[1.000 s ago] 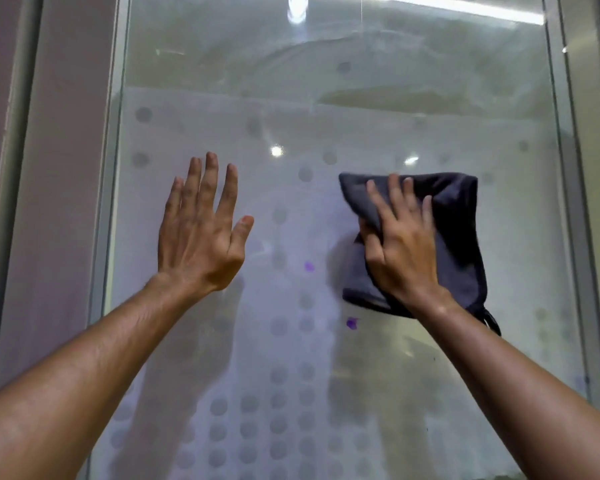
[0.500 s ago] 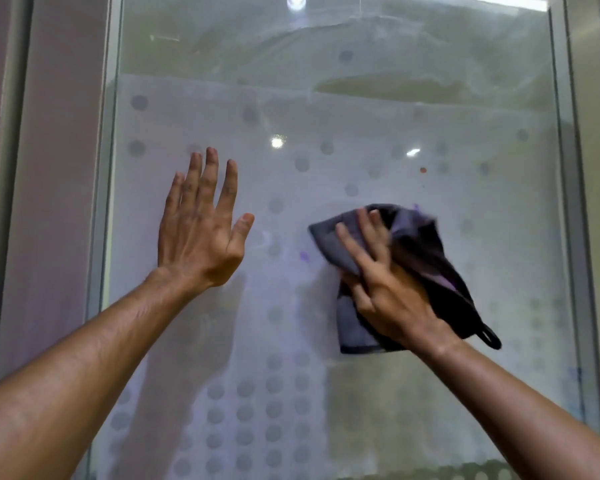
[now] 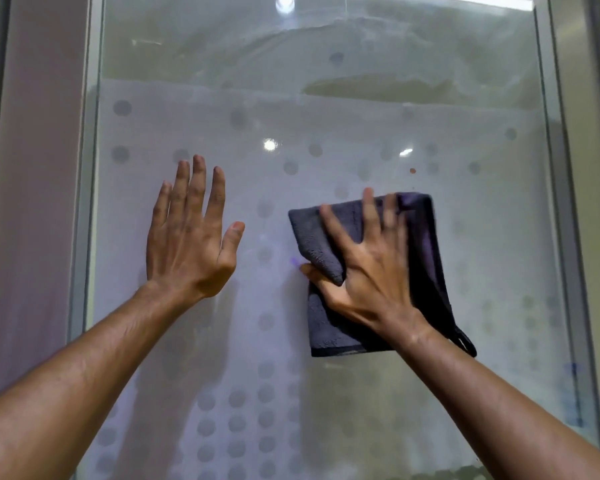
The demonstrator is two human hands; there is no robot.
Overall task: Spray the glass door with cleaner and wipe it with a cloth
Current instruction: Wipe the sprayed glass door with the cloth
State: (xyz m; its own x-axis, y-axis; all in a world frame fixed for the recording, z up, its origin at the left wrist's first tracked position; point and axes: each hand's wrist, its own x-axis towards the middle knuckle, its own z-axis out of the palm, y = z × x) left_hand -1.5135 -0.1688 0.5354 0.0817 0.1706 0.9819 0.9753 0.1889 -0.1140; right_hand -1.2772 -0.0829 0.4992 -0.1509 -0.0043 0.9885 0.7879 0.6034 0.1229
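Note:
The glass door (image 3: 326, 116) fills the view, frosted with rows of grey dots and streaked near the top. My left hand (image 3: 191, 237) lies flat against the glass at centre left, fingers straight and holding nothing. My right hand (image 3: 368, 271) presses a dark grey cloth (image 3: 426, 265) against the glass at centre right. Its fingers are spread straight over the cloth, and a fold of cloth bunches between thumb and index finger. A small loop hangs from the cloth's lower right corner. No cleaner bottle is in view.
A pale wall panel (image 3: 32, 237) and the door's left frame (image 3: 84, 237) border the glass. A metal frame (image 3: 561, 237) runs down the right side. A small reddish spot (image 3: 412, 170) and a purple mark (image 3: 294, 261) sit on the glass near the cloth.
My right hand swept the cloth down and left across the glass, then back up toward the right. The cloth lies flatter now. My left hand stayed in place.

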